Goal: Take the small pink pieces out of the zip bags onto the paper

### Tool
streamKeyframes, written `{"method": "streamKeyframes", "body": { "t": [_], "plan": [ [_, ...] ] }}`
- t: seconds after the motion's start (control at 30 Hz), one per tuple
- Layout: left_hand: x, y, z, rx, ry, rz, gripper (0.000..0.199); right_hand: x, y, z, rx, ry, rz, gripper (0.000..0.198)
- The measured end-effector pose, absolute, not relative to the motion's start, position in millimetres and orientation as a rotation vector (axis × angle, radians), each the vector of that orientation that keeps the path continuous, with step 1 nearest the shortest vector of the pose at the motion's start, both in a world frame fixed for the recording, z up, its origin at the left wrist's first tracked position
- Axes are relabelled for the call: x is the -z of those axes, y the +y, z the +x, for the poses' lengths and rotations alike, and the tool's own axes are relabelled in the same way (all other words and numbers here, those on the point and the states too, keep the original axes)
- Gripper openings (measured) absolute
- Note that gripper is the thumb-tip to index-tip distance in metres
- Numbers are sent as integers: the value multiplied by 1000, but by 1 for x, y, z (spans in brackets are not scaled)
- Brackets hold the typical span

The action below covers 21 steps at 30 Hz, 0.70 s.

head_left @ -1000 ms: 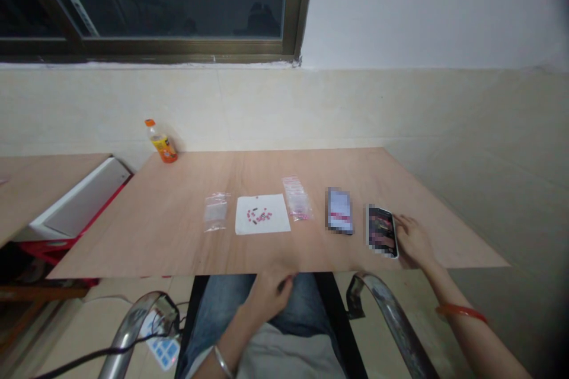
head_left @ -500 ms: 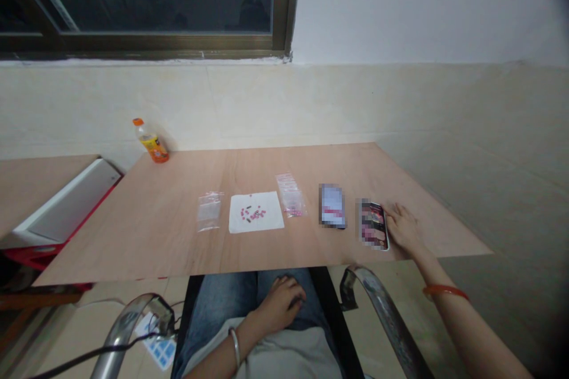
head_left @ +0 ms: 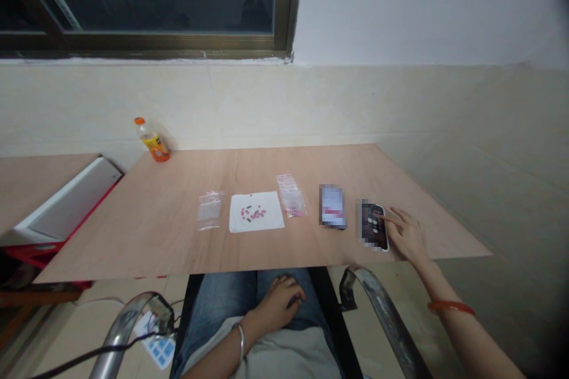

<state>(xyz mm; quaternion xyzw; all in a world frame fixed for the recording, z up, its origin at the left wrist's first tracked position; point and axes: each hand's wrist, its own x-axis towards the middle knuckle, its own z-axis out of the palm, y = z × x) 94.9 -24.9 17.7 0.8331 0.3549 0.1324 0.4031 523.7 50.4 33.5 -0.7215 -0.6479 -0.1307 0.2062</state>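
At the table's right side lies a phone (head_left: 374,225) with its screen lit and partly pixelated. My right hand (head_left: 406,234) reaches in from its right, the index finger stretched over the screen and the other fingers apart; it holds nothing. My left hand (head_left: 282,305) rests on my lap, loosely bent fingers lying over the jeans with nothing in them. A second phone (head_left: 332,206) lies left of the first. Further left are clear plastic bags (head_left: 291,195) with pink bits at the bottom, a white sheet (head_left: 237,222) bearing pink and dark small pieces (head_left: 253,213), and another clear bag (head_left: 210,211).
An orange drink bottle (head_left: 153,143) stands at the table's (head_left: 133,231) back left corner, near the wall. Metal chair armrests (head_left: 377,308) flank my lap. A white panel (head_left: 66,201) leans at the left, and a black cable (head_left: 106,352) crosses the lower left.
My right index finger has moved from the phone's right edge onto its screen. The phone's picture has changed from a colourful one to a darker one with pale marks. My left hand stays put.
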Motion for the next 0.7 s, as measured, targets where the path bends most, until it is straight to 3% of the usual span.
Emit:
{"method": "streamKeyframes", "body": {
  "t": [0.7],
  "plan": [
    [-21,-22,95,-303,898,2091,22,-38,57,492,305,-1929,-2120,42]
  ]
}}
